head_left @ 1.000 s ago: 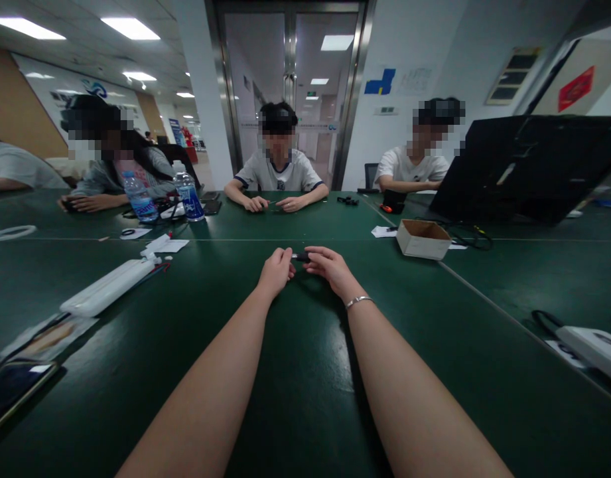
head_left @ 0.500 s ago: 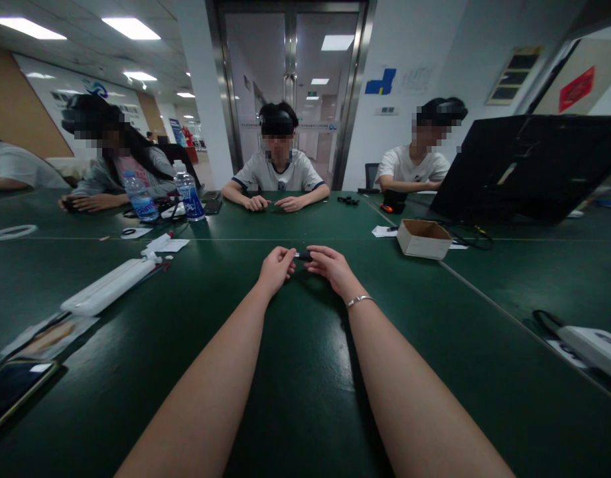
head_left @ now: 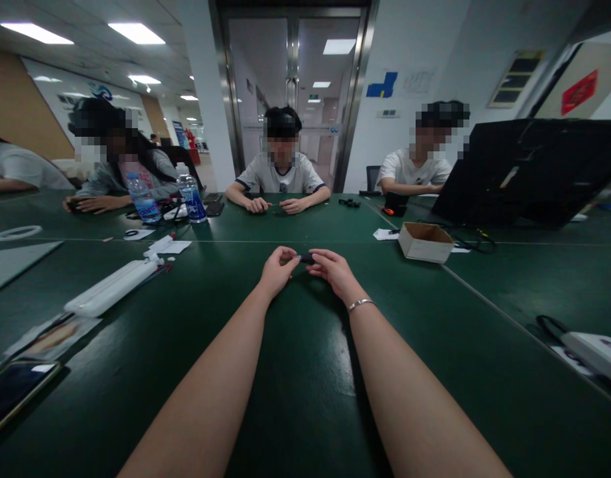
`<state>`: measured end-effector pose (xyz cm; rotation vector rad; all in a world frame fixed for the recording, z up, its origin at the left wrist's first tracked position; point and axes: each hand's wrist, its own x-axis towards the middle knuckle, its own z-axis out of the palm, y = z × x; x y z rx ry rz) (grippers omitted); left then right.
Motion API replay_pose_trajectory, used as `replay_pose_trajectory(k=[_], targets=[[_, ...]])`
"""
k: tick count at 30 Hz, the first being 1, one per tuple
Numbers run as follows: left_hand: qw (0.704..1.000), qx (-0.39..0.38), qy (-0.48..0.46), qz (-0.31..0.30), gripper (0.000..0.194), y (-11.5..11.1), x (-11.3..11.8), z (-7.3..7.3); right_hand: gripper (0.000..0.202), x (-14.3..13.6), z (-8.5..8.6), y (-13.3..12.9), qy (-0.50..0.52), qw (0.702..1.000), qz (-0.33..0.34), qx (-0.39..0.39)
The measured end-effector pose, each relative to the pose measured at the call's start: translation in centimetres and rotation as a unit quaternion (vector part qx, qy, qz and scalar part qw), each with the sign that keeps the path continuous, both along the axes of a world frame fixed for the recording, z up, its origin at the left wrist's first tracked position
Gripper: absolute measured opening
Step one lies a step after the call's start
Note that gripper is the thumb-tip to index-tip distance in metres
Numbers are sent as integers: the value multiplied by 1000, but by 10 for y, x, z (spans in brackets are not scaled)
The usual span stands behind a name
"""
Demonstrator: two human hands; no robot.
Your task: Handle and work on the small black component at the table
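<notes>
A small black stick-shaped thing is held level between my two hands, above the green table. My left hand pinches its left end between thumb and fingers. On the other end, the fingertips of my right hand are closed, with a silver bracelet on that wrist. The thing is too small for me to tell its exact kind, and my fingers cover both of its ends.
To the left lie a long white pack, a plastic bag and a phone. Two bottles stand farther back. On the right are an open box, a monitor and a white device. Several people sit around the table.
A silver part that showed at the left end of the black thing is now mostly hidden by my left thumb and fingers. The whole view has shifted slightly.
</notes>
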<state>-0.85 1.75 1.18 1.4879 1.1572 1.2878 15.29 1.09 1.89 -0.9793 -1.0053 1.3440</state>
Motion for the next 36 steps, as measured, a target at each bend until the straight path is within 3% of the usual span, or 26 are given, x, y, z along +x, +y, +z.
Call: replay_pose_trajectory(k=[6, 36], targets=[[999, -42, -18, 9, 20, 2, 1, 2, 10, 1, -1, 1, 1, 1000, 2, -2], [999, -28, -35, 0, 13, -1, 3, 5, 14, 0, 1, -2, -4, 1000, 6, 5]])
